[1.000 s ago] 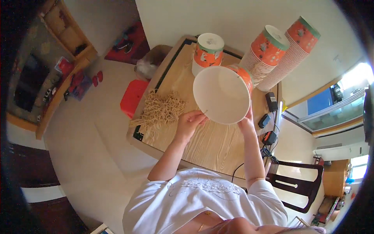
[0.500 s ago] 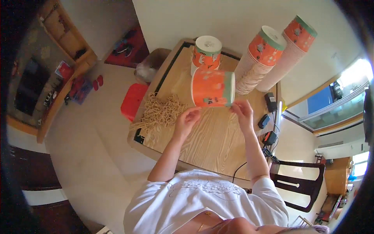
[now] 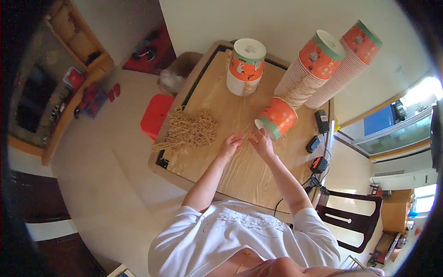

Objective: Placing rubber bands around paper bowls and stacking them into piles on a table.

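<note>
Your left hand [image 3: 234,141]: fingers curled, tips turned toward the right; you cannot tell from this view whether they are pinched on anything. Your right hand [image 3: 261,142]: just beside the left, not touching it, fingers bent; its grip is likewise too small to tell. Strands [image 3: 248,129]: thin, tan, faint, between and just above your fingertips.

Cup [image 3: 282,113]: one, orange with a green band, lying tilted on its side just beyond your right hand, its green base end toward you; contact with your fingers cannot be told.

String pile [image 3: 191,130]: tan, tangled, on the table to the left of your left hand. Table [image 3: 249,180]: wood-grain top, dark strip along its edge.

Short stack [image 3: 247,68]: inverted cups, orange and green over white, at the far side. Front stack [image 3: 318,57]: tall, inverted, tan strands down its side. Back stack [image 3: 359,45]: tall, inverted, just behind the front one.

Right edge: black adapter [image 3: 321,121], dark block [image 3: 313,144], orange-and-black block [image 3: 318,165].

Beyond the table: red bin [image 3: 156,115] at left, dark chair [image 3: 350,217] at right.
</note>
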Demonstrator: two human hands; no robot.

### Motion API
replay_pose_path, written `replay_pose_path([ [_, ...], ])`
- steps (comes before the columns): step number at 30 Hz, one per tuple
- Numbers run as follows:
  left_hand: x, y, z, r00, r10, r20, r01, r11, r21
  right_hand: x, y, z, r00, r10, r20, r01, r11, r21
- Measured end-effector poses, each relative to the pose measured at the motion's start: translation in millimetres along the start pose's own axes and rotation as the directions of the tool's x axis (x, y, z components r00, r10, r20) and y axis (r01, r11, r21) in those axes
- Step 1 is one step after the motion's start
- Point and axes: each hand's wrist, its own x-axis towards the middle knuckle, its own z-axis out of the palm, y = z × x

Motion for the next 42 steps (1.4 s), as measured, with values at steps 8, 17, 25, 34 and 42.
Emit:
replay_pose_path([
  [8,73,7,1,0.963,0.254,0.085,-0.258,0.797,0.546,-67,49,-9,0.861,0.503,-0.069,-0.446,0.814,0.372],
  [17,113,54,217,0.402,0.225,0.887,-0.913,0.176,0.369,-118,82,-10,0.782,0.623,0.003,-0.556,0.695,0.456],
  [25,112,59,223,0.594,-0.04,0.804,-0.767,0.273,0.58,-132,91,-38,0.647,0.762,-0.026,-0.454,0.412,0.79],
  [34,49,100,119,0.981,-0.091,0.173,0.088,0.996,0.025,-51,20,-95,0.808,0.548,-0.219,-0.236,0.64,0.731],
  [42,-5,102,45,0.984,-0.113,0.139,0.075,0.966,0.249,-1,-16,-117,0.874,0.387,-0.295,-0.116,0.754,0.646],
])
